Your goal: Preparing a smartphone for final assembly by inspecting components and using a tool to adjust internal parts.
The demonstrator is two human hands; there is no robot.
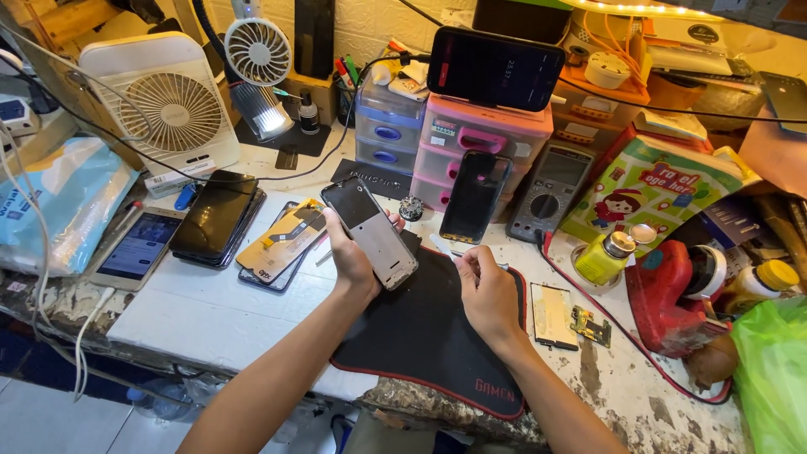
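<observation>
My left hand (351, 256) holds a phone body (372, 232) tilted above a black work mat (424, 336), its metal back plate facing me. My right hand (486, 290) rests on the mat to the right, fingertips pinched together near the mat's far edge; whether they hold a small part is too small to tell. A black phone rear cover (475, 196) leans upright against pink drawers (483, 134) just beyond my right hand.
Several phones and screens (217, 217) lie left of the mat, with a white desk fan (172, 105) behind. A multimeter (551, 192), yellow bottle (607, 256), battery (553, 315), small circuit board (591, 326) and red tool holder (668, 298) crowd the right. Cables run across the table.
</observation>
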